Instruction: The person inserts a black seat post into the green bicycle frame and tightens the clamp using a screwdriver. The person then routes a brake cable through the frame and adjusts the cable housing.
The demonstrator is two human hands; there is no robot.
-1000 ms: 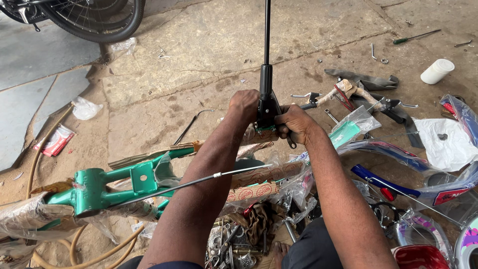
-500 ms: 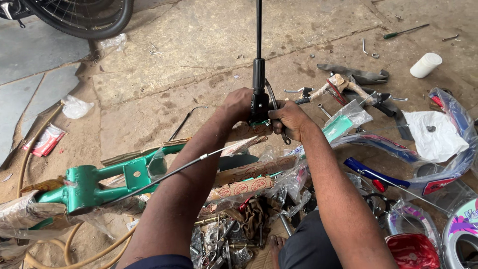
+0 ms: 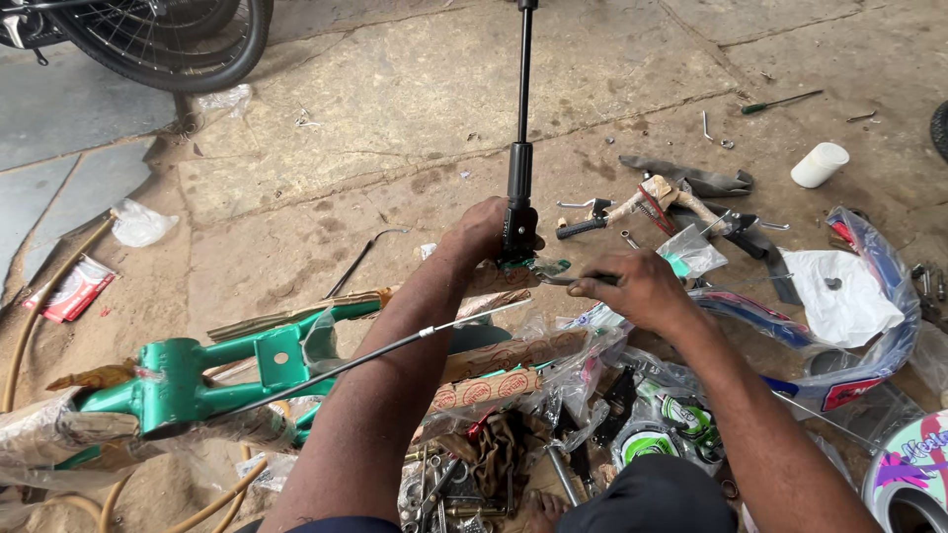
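Held the black rod (image 3: 520,168) tight in left hand (image 3: 481,233), at 12 o'clock above the green bike frame (image 3: 197,380). Pinched a small metal tool (image 3: 558,280) in right hand (image 3: 637,288). Seemed mid-fastening at the rod's bottom clamp. Needed steady turning next.

The black rod (image 3: 523,99) runs off the top edge, so its far end cannot be seen, and its lower end is hidden behind the left hand (image 3: 481,232). What the right hand (image 3: 642,291) pinches just right of the rod's base is too small to tell (a thin metal piece, mostly covered by the fingers). Left of the rod, the wheel (image 3: 168,39) is cut by the top edge, and the green frame (image 3: 197,380) is partly hidden under plastic wrap and the left forearm.
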